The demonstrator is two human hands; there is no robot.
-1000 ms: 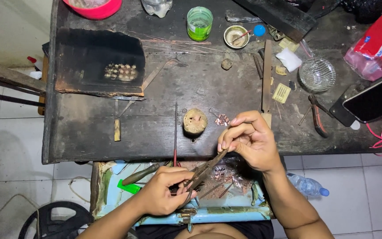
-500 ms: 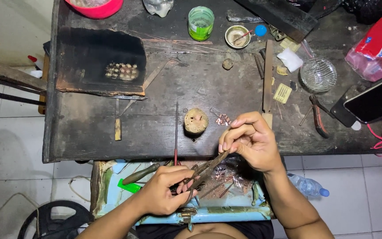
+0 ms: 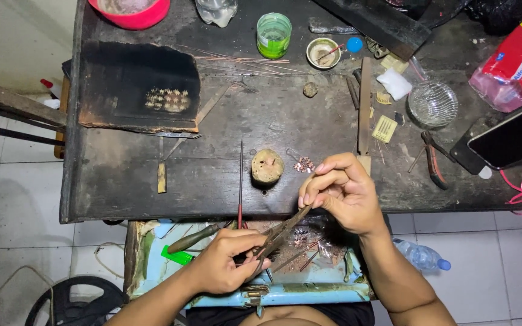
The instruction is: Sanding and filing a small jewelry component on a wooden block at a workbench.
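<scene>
My left hand [image 3: 228, 262] grips a pair of rusty brown tweezers [image 3: 282, 235] over the open blue drawer [image 3: 285, 294]. The tweezers slant up to the right, and their tips meet the fingertips of my right hand [image 3: 342, 193]. That hand pinches something tiny that I cannot make out, just at the bench's front edge. A small round wooden block [image 3: 267, 166] stands on the dark workbench [image 3: 212, 175] left of my right hand. A little heap of copper-coloured bits [image 3: 304, 164] lies beside it.
A thin red-handled needle file [image 3: 240, 181] crosses the front edge. A charred board [image 3: 140, 84] holds small pale pieces. Further back: green cup [image 3: 273, 35], small bowl [image 3: 323, 52], glass dish [image 3: 432, 103], pliers [image 3: 435, 163], phone [image 3: 515, 136], red packet [image 3: 515, 60]. Plastic bottle [image 3: 421, 256] on the tiled floor.
My right hand has shifted slightly toward me and down, closer to the tweezer tips. My left hand has barely moved.
</scene>
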